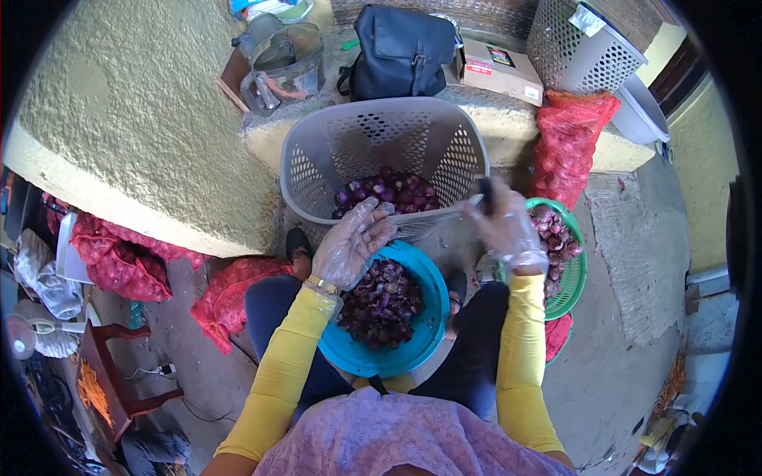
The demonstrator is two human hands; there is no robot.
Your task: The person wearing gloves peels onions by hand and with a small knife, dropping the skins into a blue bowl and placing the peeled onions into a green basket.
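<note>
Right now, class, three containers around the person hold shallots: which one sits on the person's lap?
The blue bowl, lying between the two yellow sleeves and filled with dark peelings. The grey basket stands farther ahead on the ground, and the green basket sits by the right hand.

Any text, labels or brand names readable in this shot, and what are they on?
None can be read.
Cardboard box on the ledge: a red strip and a dark label, print too small and blurred.
White tag on the upturned grey basket: blank or too blurred to tell.
Black bag: no legible brand.
Laundry basket and blue bowl: no print visible.
</note>
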